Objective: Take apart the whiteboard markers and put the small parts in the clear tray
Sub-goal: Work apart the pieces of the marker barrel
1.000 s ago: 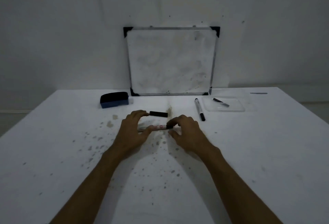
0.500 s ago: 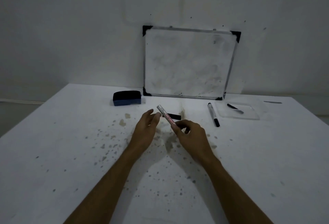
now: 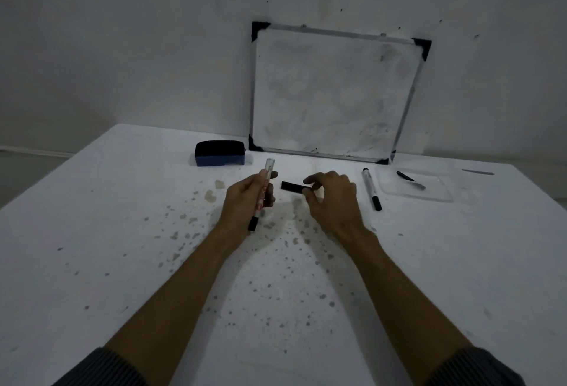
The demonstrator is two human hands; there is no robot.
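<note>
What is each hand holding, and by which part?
Left hand grips the marker at mid-barrel. Right hand is at the cap, at its right end; a grip cannot be told.

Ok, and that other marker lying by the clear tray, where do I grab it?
Take the lying marker by the middle of its pale barrel, coming straight down from above. It lies flat, pointing away from you, so your grip pinches its two long sides. The clear tray sits close on its right, so keep that finger tight to the barrel.

White marker (image 3: 263, 193) held upright, black-tipped marker (image 3: 370, 188) lying beside clear tray (image 3: 437, 194)
</note>
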